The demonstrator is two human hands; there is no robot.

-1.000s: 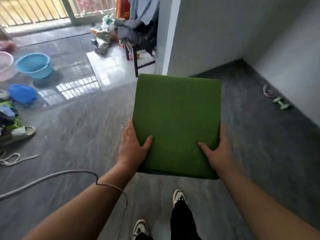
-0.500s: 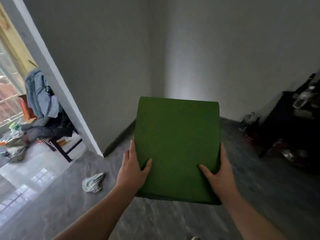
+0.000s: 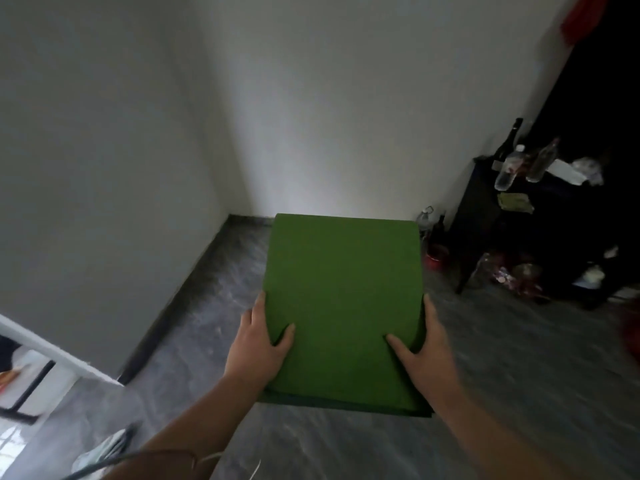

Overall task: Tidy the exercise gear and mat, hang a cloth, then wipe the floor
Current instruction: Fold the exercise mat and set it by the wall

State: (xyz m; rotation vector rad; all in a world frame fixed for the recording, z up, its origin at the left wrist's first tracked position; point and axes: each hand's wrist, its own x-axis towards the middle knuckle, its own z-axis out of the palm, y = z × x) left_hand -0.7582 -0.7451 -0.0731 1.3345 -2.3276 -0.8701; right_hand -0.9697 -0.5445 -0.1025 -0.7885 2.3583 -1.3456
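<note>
Since a second ago the view has swung from the bright doorway and basins to a bare corner, and the folded green mat [image 3: 344, 306] has come with it, now held out in front of that corner. The left hand [image 3: 258, 344] and right hand [image 3: 424, 351] clamp its near side edges, thumbs on top. Right of the mat stands a dark shelf [image 3: 485, 216] with bottles [image 3: 506, 168]. The mat seems about to be stowed; the floor-wiping has yet to start.

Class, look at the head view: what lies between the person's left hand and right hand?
The folded green mat fills the stretch. The left hand grips its left edge, the right hand its right edge, thumbs on top.
</note>
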